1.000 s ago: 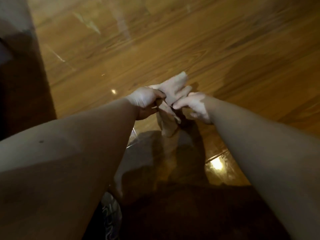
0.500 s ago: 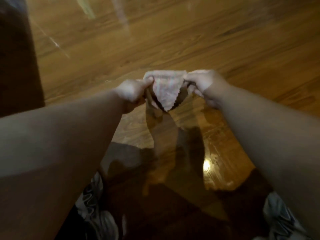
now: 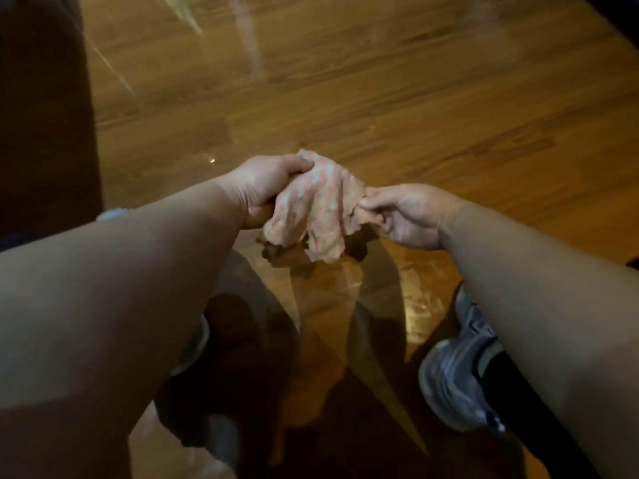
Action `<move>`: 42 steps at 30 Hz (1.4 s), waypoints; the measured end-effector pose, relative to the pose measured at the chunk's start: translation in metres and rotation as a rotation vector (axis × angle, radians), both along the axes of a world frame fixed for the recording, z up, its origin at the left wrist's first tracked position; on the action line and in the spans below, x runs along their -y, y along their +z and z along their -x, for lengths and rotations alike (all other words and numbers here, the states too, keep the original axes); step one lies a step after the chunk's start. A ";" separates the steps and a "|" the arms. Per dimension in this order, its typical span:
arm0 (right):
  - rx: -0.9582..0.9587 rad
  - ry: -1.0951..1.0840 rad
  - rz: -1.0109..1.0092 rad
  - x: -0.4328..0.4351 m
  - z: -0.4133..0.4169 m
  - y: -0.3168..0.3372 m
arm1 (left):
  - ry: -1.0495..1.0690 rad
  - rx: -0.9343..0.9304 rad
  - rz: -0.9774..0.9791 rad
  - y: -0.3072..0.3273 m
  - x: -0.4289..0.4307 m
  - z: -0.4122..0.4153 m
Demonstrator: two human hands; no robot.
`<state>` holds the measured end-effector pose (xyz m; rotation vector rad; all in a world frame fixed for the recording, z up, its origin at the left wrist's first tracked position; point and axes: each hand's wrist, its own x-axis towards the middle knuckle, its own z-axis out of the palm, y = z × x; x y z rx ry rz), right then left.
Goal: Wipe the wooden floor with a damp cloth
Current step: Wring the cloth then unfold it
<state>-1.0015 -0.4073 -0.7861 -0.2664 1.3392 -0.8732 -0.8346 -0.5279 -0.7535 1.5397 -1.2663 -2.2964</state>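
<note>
A pale pink striped cloth [image 3: 316,210] hangs bunched between my two hands, above the glossy wooden floor [image 3: 397,108]. My left hand [image 3: 266,188] grips its left side with the fingers curled over the top. My right hand [image 3: 404,214] pinches its right edge between thumb and fingers. The cloth's lower flaps dangle free and cast a dark shadow on the boards just beneath. I cannot tell whether the lowest flap touches the floor.
My grey sneakers stand on the floor, the right sneaker [image 3: 460,371] at lower right, the left sneaker [image 3: 193,344] mostly hidden under my left forearm. A dark piece of furniture [image 3: 41,108] fills the left edge. Open floorboards stretch ahead and to the right.
The cloth has gone from stretched out flat between the hands to bunched and drooping. My left hand now clutches it from above, and both hands sit lower in view.
</note>
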 end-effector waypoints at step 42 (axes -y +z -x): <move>0.039 -0.313 -0.100 -0.403 0.080 -0.027 | -0.558 -0.217 -0.103 -0.035 -0.386 0.130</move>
